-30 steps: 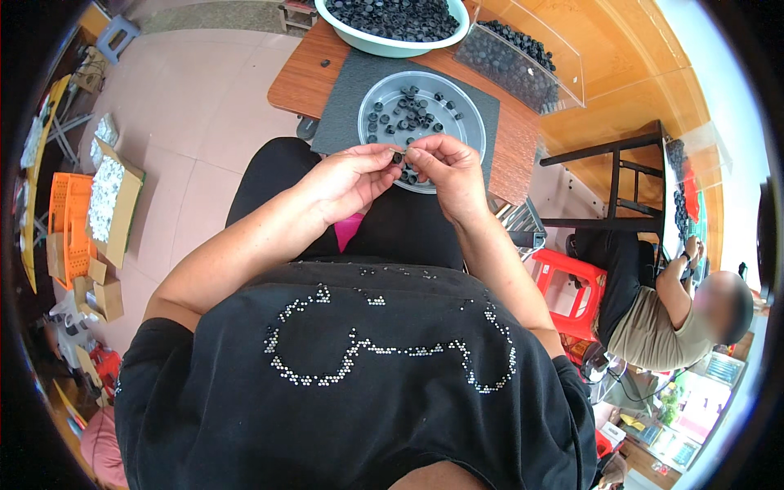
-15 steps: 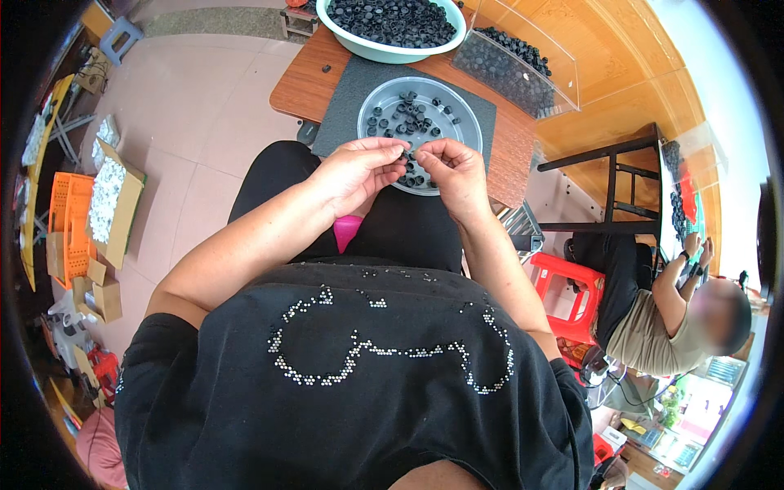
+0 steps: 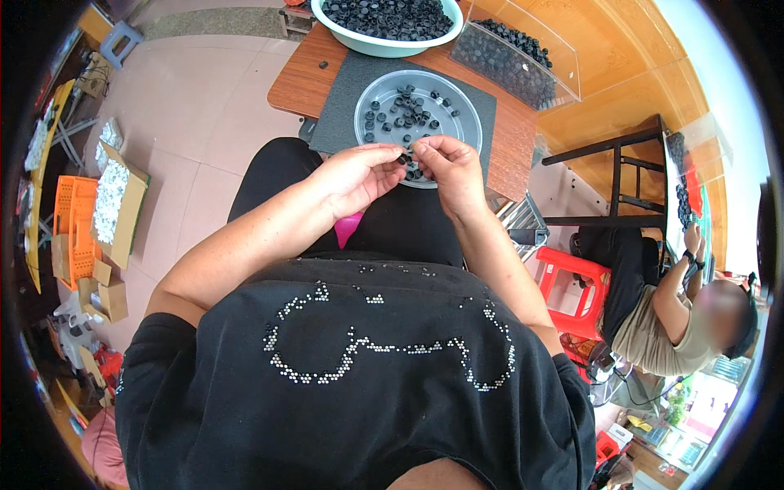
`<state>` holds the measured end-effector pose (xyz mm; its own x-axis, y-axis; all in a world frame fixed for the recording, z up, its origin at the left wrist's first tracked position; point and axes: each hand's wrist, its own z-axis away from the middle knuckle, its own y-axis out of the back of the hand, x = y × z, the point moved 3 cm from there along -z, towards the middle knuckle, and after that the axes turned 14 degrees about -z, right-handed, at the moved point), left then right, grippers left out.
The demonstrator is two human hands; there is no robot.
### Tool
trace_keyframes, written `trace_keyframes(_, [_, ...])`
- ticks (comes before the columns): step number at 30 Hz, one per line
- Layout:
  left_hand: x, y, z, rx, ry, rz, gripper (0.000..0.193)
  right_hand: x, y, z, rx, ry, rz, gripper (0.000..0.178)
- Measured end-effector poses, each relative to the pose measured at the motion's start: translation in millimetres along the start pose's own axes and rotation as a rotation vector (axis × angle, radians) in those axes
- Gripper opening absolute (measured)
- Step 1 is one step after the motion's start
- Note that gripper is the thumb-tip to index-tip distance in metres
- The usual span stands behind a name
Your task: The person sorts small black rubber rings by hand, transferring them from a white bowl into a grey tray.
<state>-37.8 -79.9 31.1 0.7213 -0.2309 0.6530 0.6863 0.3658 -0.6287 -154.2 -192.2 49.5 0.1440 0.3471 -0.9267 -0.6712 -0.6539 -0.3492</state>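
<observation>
My left hand (image 3: 359, 177) is over the near edge of a clear round plastic tray (image 3: 362, 110), palm partly turned up. A small black round cap (image 3: 403, 158) shows between its thumb and fingertips. Close beside it, my right hand (image 3: 451, 170) has thumb and forefinger pinched together; whatever is between them is too small or hidden to tell. Several more black caps (image 3: 406, 114) lie loose in the tray under and beyond my fingers. The tray rests on a dark grey mat (image 3: 336, 122) at the table's near edge, above my lap.
A pale green basin (image 3: 376, 47) heaped with black caps stands at the far side of the wooden table (image 3: 294, 86). Right of it is a clear box (image 3: 514, 69) of similar parts. A red stool (image 3: 572, 294) and a seated co-worker (image 3: 661, 327) are on the right.
The table and tray sit slightly higher in the picture. Both hands stay together over the tray's near edge, with only small finger movement.
</observation>
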Motion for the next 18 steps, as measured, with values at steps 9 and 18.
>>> trace_keyframes(9, [15,2,1,-0.024,-0.059,-0.044,0.017,-28,-2,4,0.067,0.247,-0.015,0.005])
trace_keyframes(18, [21,66,19,0.14,-0.088,-0.059,0.023,-5,69,-26,0.222,0.353,0.663,0.016])
